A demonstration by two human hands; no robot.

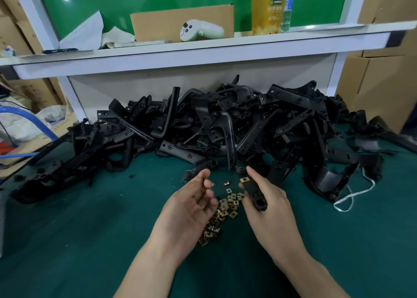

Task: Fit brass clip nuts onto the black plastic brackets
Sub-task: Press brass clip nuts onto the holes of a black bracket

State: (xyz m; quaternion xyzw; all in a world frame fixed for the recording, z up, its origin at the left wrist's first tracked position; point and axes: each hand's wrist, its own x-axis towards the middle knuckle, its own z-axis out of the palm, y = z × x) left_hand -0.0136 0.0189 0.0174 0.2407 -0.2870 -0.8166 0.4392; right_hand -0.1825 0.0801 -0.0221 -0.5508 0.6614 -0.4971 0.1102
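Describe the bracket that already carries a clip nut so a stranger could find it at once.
Start at the big bracket pile on the green mat. In front of it, the right hand grips one bracket. It alone shows a brass nut clipped on.

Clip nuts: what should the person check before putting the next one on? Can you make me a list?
1. Bracket gripped firmly by the right hand: ok.
2. Next clip pinched in the left hand: ok.
3. Fitted clip sits on the bracket's far end: ok; whether it is pushed fully home: cannot tell.
4. Held clip faces the right way: cannot tell, too small.
5. Bracket has a free spot for another clip: cannot tell.
6. Loose clips within reach on the mat, between the hands: ok.
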